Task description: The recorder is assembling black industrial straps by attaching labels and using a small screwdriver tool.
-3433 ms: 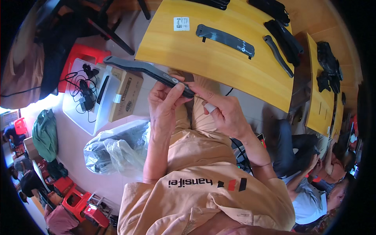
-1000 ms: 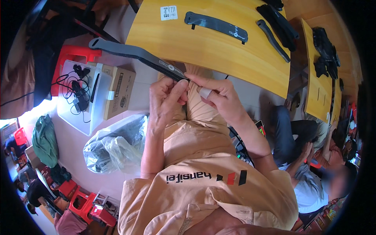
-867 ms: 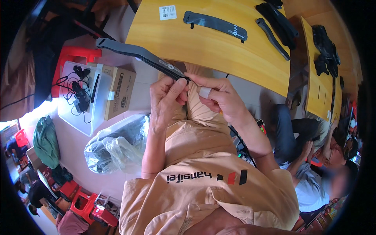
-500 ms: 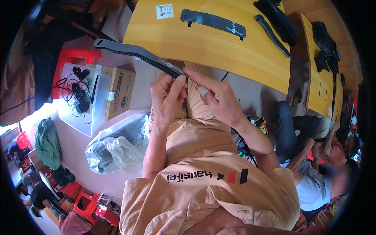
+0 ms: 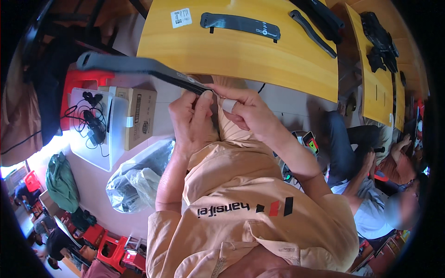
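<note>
A bundle of long grey-black straps [image 5: 125, 66], lying in layers, stretches from my hands out to the left past the table edge. My left hand [image 5: 190, 121] is closed on its right end, with the thumb on top. Right beside it, my right hand [image 5: 255, 111] has its fingertips pressed to the same end; a pale wrap circles one finger. Exactly what these fingertips pinch is partly hidden. On the yellow table [image 5: 185, 51] ahead lie a wide dark strap [image 5: 238, 25] with small tabs, a narrower strap [image 5: 313, 34] and a black pile of straps [image 5: 322, 18].
A white label [image 5: 181, 17] lies on the table. At left, a clear plastic box [image 5: 95, 148] with black cables and a cardboard box [image 5: 141, 118] stand by a red stool [image 5: 76, 78]. A clear plastic bag [image 5: 134, 185] lies below. Another person [image 5: 371, 204] sits at right.
The strap bundle's free end has swung farther left and looks blurred. Both hands have shifted slightly left, still at the bundle's right end. The view has shifted a little.
</note>
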The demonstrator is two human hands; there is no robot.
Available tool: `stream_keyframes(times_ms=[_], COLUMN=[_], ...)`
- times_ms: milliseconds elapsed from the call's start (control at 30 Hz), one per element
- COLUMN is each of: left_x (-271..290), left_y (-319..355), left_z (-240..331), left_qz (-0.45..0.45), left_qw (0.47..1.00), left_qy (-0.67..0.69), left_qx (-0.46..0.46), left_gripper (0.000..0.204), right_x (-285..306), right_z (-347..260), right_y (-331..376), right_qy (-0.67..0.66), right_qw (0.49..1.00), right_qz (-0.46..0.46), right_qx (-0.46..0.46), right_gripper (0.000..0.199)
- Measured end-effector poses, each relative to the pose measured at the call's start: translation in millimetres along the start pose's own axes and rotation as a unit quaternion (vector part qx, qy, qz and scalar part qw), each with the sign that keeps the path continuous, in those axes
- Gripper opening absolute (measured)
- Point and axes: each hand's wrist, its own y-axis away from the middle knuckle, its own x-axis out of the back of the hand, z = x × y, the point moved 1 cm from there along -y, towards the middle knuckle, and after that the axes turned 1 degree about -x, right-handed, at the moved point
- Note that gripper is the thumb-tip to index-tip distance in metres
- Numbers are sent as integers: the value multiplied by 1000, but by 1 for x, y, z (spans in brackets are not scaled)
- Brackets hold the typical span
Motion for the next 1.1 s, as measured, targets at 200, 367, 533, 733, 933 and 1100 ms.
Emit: stream_keyframes(times_ms=[200, 367, 533, 733, 933, 1100], left_x=[6, 3, 1, 0, 1, -3], left_y=[-2, -2, 2, 1, -1, 0], left_z=[-2, -6, -9, -6, 0, -2], left_qz=[-43, -21, -13, -32, -36, -6], left_qw=[977, 975, 980, 982, 984, 985], left_qy=[177, 187, 168, 160, 155, 145], left_qx=[108, 115, 108, 94, 80, 98], left_gripper=[25, 25, 24, 25, 25, 28], right_x=[12, 6, 3, -8, 7, 16], right_z=[-6, 4, 4, -5, 4, -9], right_y=[0, -4, -4, 6, -3, -2], right_qy=[-124, 301, 362, 525, 227, -176], right_qw=[984, 944, 910, 813, 969, 967], right_qz=[-63, 37, 53, 121, 8, -104], right_qx=[-112, 130, 193, 222, 102, -149], right_gripper=[40, 41, 65, 63, 52, 44])
